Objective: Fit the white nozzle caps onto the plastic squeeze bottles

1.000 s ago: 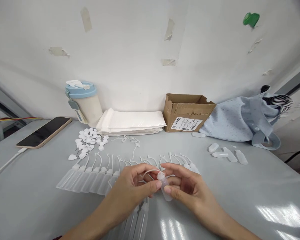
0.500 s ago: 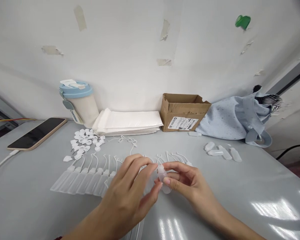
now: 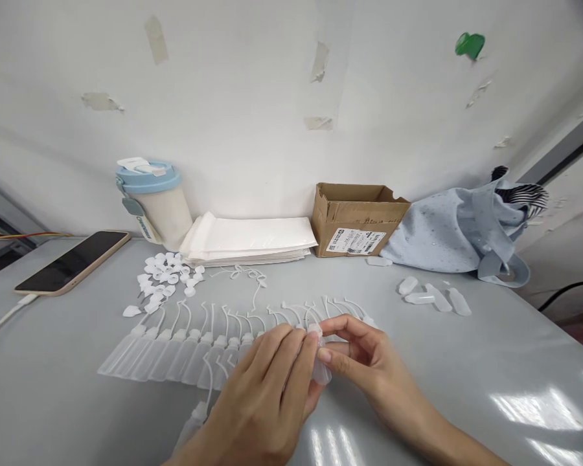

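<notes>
Between both hands stands a small translucent plastic bottle (image 3: pixel 321 372), nearly upright. My right hand (image 3: pixel 364 359) pinches it between thumb and fingers from the right. My left hand (image 3: pixel 272 382) closes round it from the left, its fingertips at the bottle's top and its thumb mostly hidden. Behind and to the left lies a row of similar translucent bottles (image 3: pixel 168 356) with thin white cords at their necks, partly covered by my left hand. Another corded bottle (image 3: pixel 192 424) lies nearer, beside my left wrist.
White caps (image 3: pixel 161 278) lie piled at left, near a phone (image 3: pixel 72 262) and a blue-lidded cup (image 3: pixel 160 200). Along the wall are white packets (image 3: pixel 252 236), a cardboard box (image 3: pixel 357 223) and a blue cloth bag (image 3: pixel 442 226). Several loose translucent pieces (image 3: pixel 437 296) lie at right.
My left hand has moved slightly right and its fingers have closed in on the bottle. More of the bottle row and the nearer corded bottle now show. My right hand stays almost in place.
</notes>
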The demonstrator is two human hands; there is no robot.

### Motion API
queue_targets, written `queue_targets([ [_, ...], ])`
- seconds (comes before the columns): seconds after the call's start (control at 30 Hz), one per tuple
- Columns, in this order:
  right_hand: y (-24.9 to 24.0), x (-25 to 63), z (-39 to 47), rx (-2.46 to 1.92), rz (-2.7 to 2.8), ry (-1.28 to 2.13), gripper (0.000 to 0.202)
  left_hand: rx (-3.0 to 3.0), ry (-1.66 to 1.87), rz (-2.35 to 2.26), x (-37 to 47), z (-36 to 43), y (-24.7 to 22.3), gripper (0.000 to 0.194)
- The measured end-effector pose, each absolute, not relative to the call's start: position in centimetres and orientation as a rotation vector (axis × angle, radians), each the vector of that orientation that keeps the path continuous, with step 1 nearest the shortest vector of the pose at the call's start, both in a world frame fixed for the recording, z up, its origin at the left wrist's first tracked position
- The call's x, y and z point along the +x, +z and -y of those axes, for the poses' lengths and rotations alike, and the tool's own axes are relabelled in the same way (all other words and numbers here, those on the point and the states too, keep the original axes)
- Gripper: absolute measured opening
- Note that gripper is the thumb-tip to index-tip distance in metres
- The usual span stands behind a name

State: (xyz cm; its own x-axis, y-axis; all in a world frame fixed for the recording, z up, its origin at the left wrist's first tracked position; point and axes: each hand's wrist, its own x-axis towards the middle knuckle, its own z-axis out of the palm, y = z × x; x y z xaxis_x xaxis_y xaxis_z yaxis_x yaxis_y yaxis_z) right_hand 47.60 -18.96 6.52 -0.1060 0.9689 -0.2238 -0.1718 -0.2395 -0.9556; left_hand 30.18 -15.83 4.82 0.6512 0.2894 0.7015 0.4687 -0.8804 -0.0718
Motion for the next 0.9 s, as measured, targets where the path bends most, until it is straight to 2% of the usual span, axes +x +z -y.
queue_targets([
  [0.2,7.0,47.5,18.9,-1.203,0.990,1.564,0.028,-2.736,-1.154,0.786,30.2,16.1,5.0,0.028],
  [0.47,7.0,47.4,19.1,-1.227,0.978,1.681,0.027,-2.962,-1.078,0.905,29.4,16.2,5.4,0.020],
  [0.63,7.7,47.6,19.6,-1.441,1.154,1.708,0.021,-3.125,-0.804,0.898,28.2,16.4,5.7,0.025],
  [0.77,8.0,47.7,20.2,-1.611,1.414,1.696,0.010,-3.179,-0.571,0.824,27.7,16.5,5.2,0.013],
  [0.9,7.6,47.6,20.6,-1.636,1.580,1.635,0.010,-3.123,-0.416,0.748,27.6,16.8,4.1,0.011],
])
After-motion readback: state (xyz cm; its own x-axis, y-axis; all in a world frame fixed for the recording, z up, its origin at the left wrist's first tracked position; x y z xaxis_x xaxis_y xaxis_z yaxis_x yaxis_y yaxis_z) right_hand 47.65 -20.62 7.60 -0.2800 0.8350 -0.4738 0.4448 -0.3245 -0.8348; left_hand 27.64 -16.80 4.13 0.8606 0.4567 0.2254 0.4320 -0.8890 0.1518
